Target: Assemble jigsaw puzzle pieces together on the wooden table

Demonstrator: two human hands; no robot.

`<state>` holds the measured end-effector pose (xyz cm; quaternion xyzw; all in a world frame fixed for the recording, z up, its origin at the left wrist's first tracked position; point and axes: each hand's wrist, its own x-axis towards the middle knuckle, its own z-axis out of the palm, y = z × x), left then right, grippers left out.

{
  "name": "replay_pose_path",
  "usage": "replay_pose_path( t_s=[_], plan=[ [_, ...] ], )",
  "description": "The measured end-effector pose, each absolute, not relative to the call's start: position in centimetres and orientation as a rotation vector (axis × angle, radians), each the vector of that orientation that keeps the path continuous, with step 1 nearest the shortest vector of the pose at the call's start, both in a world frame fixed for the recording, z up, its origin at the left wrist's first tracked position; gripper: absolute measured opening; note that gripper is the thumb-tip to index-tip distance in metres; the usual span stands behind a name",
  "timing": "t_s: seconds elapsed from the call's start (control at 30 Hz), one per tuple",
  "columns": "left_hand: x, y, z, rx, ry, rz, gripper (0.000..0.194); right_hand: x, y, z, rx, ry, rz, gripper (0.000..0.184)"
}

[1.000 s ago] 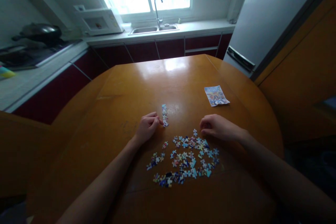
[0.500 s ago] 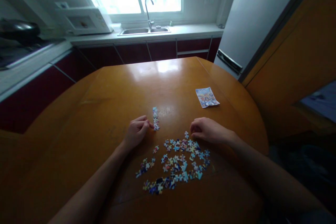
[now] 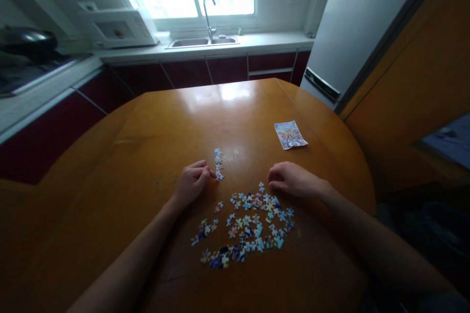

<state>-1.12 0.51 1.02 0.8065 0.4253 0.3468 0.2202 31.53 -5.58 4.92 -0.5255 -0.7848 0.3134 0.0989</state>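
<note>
Puzzle strip: lies flat on the desk, about midway between its left and right edges; its long axis runs near to far, the narrow far end of the strip pointing at the desk's far edge.
Left hand: the left hand rests beside the strip's near end; fingers curled, a fingertip at its left side, contact or grip impossible to tell.
Right hand: the right hand rests just right of a single piece; fingers curled inward, tips partly hidden, so whether they close on anything cannot be told.
Loose pieces: the loose pieces spread between the forearms, nearer the wearer than the strip.
Printed sheet: the printed sheet lies toward the desk's right edge.
</note>
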Motion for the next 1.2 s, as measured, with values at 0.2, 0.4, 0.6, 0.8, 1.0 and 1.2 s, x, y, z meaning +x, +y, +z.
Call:
replay_pose_path(
  t_s=[0.2, 0.4, 0.6, 0.8, 1.0, 1.2],
  plan=[
    [-1.2, 0.6, 0.9, 2.221, 1.172, 0.948, 0.044, 31.8, -5.4, 4.7, -1.537, -2.362, 0.904, 0.014],
    [-1.2, 0.6, 0.8, 2.227, 1.154, 0.960, 0.044, 31.7, -5.6, 5.0, -1.495, -2.344, 1.007, 0.009],
    [-1.3, 0.6, 0.7, 2.227, 1.172, 0.952, 0.043, 30.6, -5.8, 4.5, -1.469, -2.285, 0.871, 0.012],
    [-1.2, 0.5, 0.7, 2.243, 1.151, 0.973, 0.043, 28.8, -6.1, 3.0, -1.389, -2.158, 0.754, 0.008],
    [-1.1, 0.4, 0.8, 2.234, 1.160, 0.993, 0.043, 28.3, -6.5, 2.4, -1.315, -2.273, 0.712, 0.008],
    [-1.1, 0.4, 0.8, 2.216, 1.143, 0.980, 0.043, 28.2, -6.7, 2.4, -1.309, -2.331, 0.721, 0.002]
  ],
)
